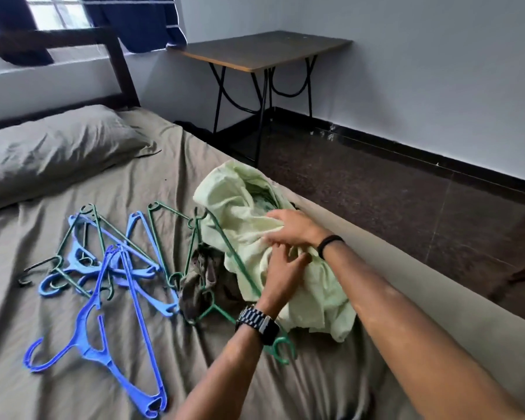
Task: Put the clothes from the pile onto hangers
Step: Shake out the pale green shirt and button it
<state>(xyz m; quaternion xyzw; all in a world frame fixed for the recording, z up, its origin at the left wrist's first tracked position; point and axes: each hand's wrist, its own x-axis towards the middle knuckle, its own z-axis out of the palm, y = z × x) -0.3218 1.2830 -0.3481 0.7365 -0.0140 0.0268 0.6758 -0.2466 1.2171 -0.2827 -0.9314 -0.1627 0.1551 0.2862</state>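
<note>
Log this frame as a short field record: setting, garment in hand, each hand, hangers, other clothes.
setting: bed with pillow
garment: pale green garment, bunched near the bed edge
left hand: fingers on the garment
right hand: grips its folds
hangers: loose blue and green hangers; one green hanger under the garment
other clothes: dark garment

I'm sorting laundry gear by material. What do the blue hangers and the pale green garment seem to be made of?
The blue hangers look like moulded plastic: uniform colour, slight sheen, flat ribbed arms. The pale green garment looks like thin matte woven cloth, perhaps cotton, judging by its soft crumpled folds.
</note>
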